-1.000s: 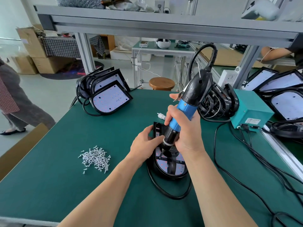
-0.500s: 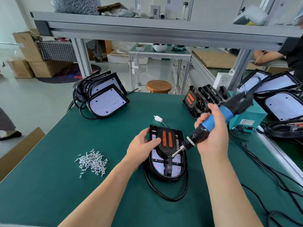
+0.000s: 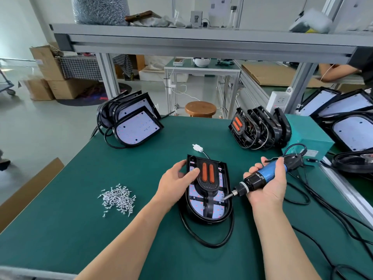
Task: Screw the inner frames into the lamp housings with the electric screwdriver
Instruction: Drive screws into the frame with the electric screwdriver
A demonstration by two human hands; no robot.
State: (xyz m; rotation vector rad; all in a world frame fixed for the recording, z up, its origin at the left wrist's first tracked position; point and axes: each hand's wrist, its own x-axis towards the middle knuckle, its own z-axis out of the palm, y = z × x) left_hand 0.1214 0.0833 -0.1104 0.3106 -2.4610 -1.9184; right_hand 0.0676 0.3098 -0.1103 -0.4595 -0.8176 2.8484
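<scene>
A black lamp housing (image 3: 210, 216) lies flat on the green mat in front of me, with a black inner frame (image 3: 207, 178) carrying two orange strips set inside it. My left hand (image 3: 173, 182) rests on the housing's left edge, thumb on the frame. My right hand (image 3: 266, 182) grips the blue electric screwdriver (image 3: 262, 177), tilted low, its bit tip (image 3: 225, 198) over the housing's right side. A heap of silver screws (image 3: 118, 199) lies to the left.
Lamp housings without frames (image 3: 135, 128) lean at the back left. Loose inner frames (image 3: 260, 130) are stacked at the back right beside a teal power box (image 3: 308, 134). More housings (image 3: 355, 130) sit far right. Black cables (image 3: 323, 209) trail across the right side. A metal shelf (image 3: 201, 40) spans overhead.
The screwdriver went from upright over the housing's centre to tilted low on the right, lifted off the frame. My left hand shifted up along the housing's left edge.
</scene>
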